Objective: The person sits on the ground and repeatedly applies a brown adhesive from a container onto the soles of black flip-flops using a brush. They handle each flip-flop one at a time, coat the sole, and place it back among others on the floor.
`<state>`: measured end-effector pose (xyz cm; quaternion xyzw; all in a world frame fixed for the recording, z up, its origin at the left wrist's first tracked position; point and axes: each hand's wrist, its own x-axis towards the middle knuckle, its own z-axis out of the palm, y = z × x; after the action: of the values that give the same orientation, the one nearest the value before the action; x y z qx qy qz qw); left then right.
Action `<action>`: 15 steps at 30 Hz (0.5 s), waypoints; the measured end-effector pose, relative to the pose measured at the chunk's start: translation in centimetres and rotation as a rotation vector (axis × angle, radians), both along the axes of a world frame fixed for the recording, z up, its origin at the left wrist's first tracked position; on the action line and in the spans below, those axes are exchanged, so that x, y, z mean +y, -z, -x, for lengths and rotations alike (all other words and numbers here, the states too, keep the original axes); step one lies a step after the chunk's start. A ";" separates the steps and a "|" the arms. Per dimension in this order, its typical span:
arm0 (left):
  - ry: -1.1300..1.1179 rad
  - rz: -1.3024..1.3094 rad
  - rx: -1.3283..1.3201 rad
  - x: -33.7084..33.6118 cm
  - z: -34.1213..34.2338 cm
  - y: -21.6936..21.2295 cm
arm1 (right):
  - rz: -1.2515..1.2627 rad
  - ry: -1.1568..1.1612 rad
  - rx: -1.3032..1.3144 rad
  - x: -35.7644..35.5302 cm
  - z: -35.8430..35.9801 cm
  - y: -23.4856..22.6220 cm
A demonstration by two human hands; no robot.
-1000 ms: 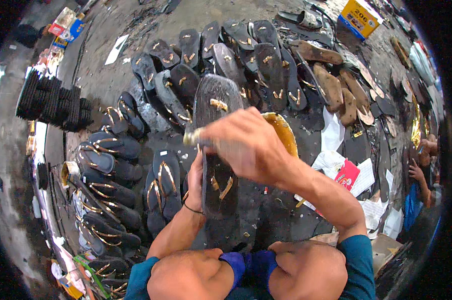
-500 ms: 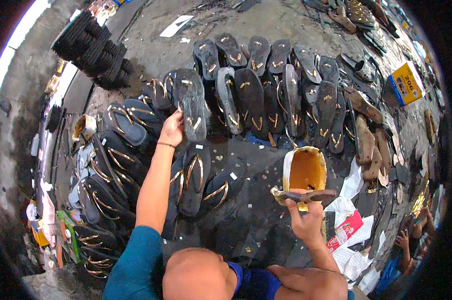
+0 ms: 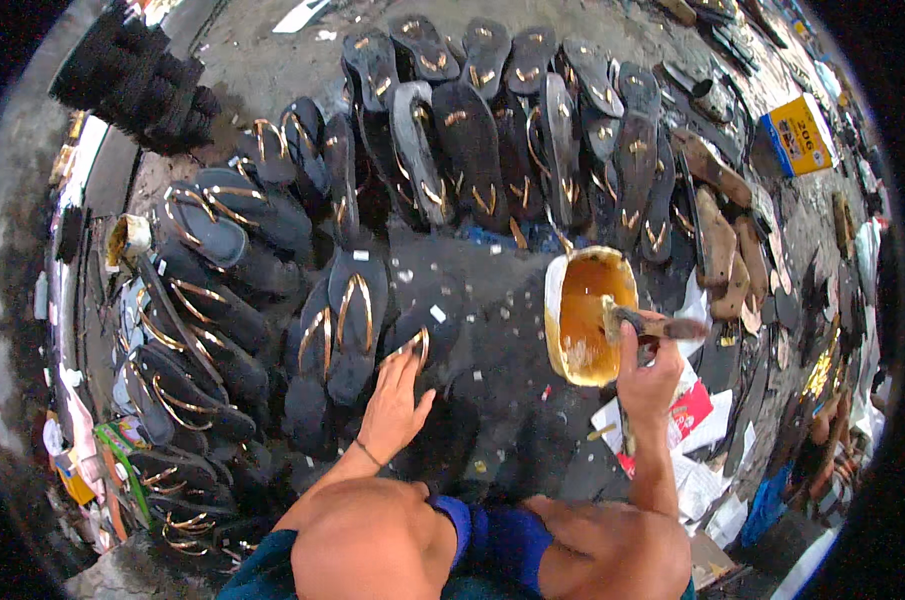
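My left hand point(image 3: 397, 405) reaches over a black flip-flop point(image 3: 424, 310) with a gold strap, its fingertips at the strap and its thumb apart. Just left of it lie two more black flip-flops, one of them the gold-strapped flip-flop point(image 3: 357, 325) with a white tag. In my right hand point(image 3: 652, 375) is a brush point(image 3: 672, 327), held crosswise. Its bristle end hangs over a pale tub point(image 3: 554, 310) of amber, glue-like liquid. Beyond the tub stand rows of dark sandal soles point(image 3: 469, 150) with small gold strap ends showing.
More gold-strapped flip-flops point(image 3: 207, 225) crowd the left side. A dark stack of soles point(image 3: 132, 85) stands at the far left, near a small crusted pot point(image 3: 129, 238). Brown shoe lasts point(image 3: 714, 240), a yellow and blue box point(image 3: 797, 137) and paper sheets point(image 3: 707, 480) lie to the right.
My left hand has let go of a sole in the row and come back to the near flip-flop. My right hand has turned the brush, bringing its bristles over the tub's opening.
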<state>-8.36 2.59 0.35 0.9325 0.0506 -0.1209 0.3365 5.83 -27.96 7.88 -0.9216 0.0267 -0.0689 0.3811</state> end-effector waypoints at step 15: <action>-0.751 1.389 0.449 -3.8 -11.5 -6.4 | -0.510 -0.448 0.020 3.5 -1.2 -6.6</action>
<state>3.12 -1.26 6.74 0.3861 0.3391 -0.1877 0.8371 7.00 -24.50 14.48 -0.7802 -0.1564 0.0343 0.6047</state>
